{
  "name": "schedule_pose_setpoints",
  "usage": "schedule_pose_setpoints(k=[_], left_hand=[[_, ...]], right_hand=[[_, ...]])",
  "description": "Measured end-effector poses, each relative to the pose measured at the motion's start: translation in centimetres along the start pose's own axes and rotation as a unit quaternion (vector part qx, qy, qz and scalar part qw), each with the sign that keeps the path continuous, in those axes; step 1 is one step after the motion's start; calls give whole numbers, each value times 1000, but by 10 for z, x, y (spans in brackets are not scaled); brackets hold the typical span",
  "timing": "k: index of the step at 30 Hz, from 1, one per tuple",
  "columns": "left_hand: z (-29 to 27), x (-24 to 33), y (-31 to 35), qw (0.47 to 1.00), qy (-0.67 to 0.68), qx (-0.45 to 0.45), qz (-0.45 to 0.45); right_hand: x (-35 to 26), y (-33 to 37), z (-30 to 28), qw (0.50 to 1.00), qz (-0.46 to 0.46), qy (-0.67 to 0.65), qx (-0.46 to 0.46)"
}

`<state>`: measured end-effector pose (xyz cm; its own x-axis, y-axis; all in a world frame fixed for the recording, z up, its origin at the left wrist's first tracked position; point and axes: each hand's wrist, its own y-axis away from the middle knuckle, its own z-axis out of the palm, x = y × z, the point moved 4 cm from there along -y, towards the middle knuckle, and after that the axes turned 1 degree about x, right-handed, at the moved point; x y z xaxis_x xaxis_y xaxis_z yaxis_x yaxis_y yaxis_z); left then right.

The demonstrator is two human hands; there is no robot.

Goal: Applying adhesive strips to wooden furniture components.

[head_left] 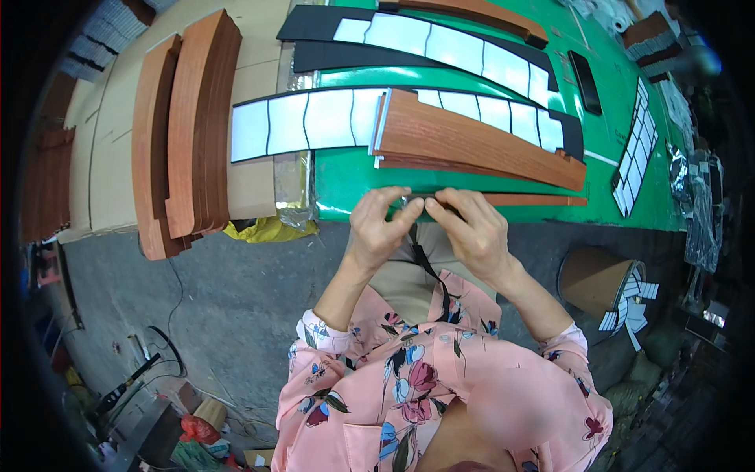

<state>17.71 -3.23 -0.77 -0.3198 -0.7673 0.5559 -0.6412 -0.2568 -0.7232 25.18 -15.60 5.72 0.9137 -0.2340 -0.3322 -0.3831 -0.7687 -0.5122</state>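
"Where are the hands being held?"

"In the middle of the frame, at the near edge of the green surface (342, 186). A narrow dark piece (424, 196) is being pinched by the left hand (383, 224) and the right hand (472, 230), the fingers of each being held almost closed, thumb against forefinger."

"Is it being formed by the end of the thin brown strip (543, 200)?"

"That cannot be told; the join is being hidden by the right hand. The strip is being seen running rightward along the near edge."

"And what room is being left?"

"Little above: the upper side is being bounded by the wood-grain stack (480, 138), which is being carried across a white-faced panel (307, 122). Bare green is being left open to the left of the hands, and to the right as far as the patched strip (635, 149). At the upper left, the near edge of the cardboard (252, 185) is being overhung by brown boards (200, 126)."
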Motion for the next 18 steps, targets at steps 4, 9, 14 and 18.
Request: schedule_pose_setpoints(k=[4, 9, 14, 18], left_hand=[[-1, -3, -5, 999, -27, -6, 21], [9, -11, -2, 1000, 3, 3, 3], [9, -17, -2, 998, 62, 34, -1], [10, -20, -4, 997, 72, 12, -9]], right_hand=[[1, -9, 0, 1000, 7, -15, -18], [25, -38, -12, 961, 47, -188, -196], [77, -144, 13, 975, 43, -160, -146], [141, -216, 101, 989, -46, -11, -140]])
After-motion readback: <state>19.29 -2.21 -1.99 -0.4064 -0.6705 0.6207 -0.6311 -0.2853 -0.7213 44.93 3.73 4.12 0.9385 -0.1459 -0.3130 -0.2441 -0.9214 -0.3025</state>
